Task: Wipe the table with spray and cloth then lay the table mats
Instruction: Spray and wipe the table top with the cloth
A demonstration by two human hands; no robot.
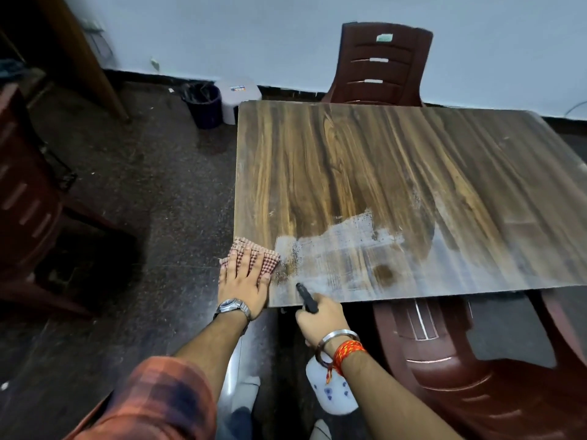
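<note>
Nearest to us, low in the frame, we see the spray bottle (333,393), its white body hanging below the right wrist and its black nozzle pointing up toward the table's near edge. The right hand (320,320) grips the bottle's neck with its fingers curled round it (a metal bangle and a red thread circle that wrist). Just left of it, the left hand (243,282) lies flat on the checked cloth (254,250), its fingers (251,265) straight and slightly spread, pressing the cloth onto the near left corner of the table (381,154). The cloth lies under those fingers, shows beyond the fingertips, and reaches past the table's left edge. To the right of the cloth we see a pale wet smear (343,246) across the wood along the near edge. A maroon chair (476,385) sits under the table at lower right. At the top, a second chair (378,65) stands against the wall, with a dark bin (203,104) on the floor to its left.
</note>
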